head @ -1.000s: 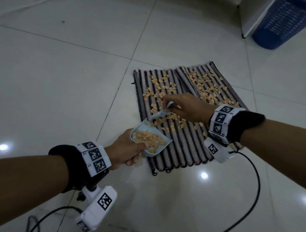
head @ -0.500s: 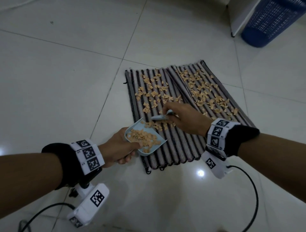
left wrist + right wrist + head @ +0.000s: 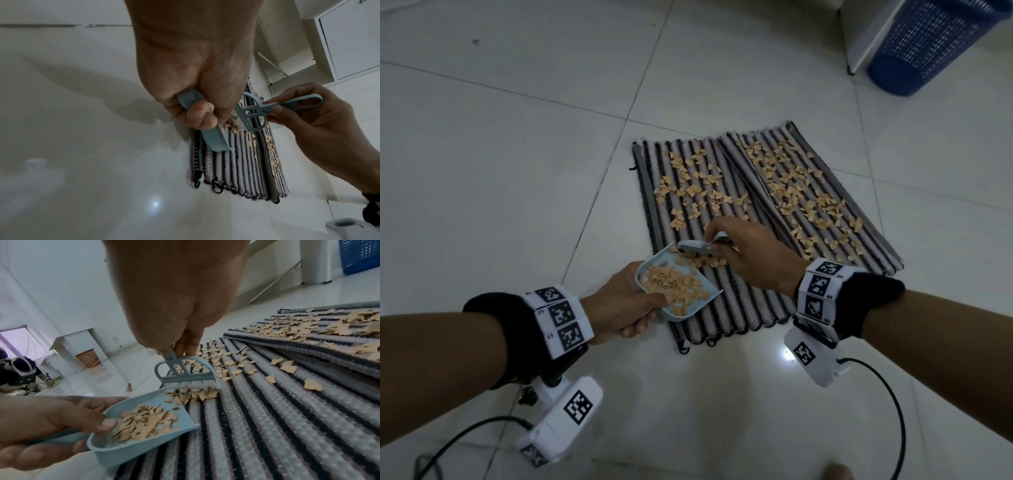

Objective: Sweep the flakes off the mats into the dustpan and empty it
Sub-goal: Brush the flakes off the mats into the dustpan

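Observation:
Two striped mats lie side by side on the tiled floor, the left mat (image 3: pixel 726 308) and the right mat (image 3: pixel 859 219) overlapping at their inner edges. Orange flakes (image 3: pixel 698 185) are scattered over both. My left hand (image 3: pixel 619 305) grips the handle of a light-blue dustpan (image 3: pixel 702 303), which rests on the left mat's near left part and holds a heap of flakes (image 3: pixel 144 423). My right hand (image 3: pixel 750 257) pinches the handle of a small blue brush (image 3: pixel 185 376). Its bristles press a clump of flakes (image 3: pixel 193 395) against the dustpan's open lip.
A blue mesh basket (image 3: pixel 928 44) stands at the far right beside a white cabinet (image 3: pixel 866 34). Cables (image 3: pixel 893 411) trail from both wrist cameras across the floor near me. Another person (image 3: pixel 18 374) and an orange basket (image 3: pixel 88 357) are far off in the right wrist view.
The brush has travelled down the left mat toward me, pushing flakes to the dustpan's lip. The dustpan stays in place in my left hand.

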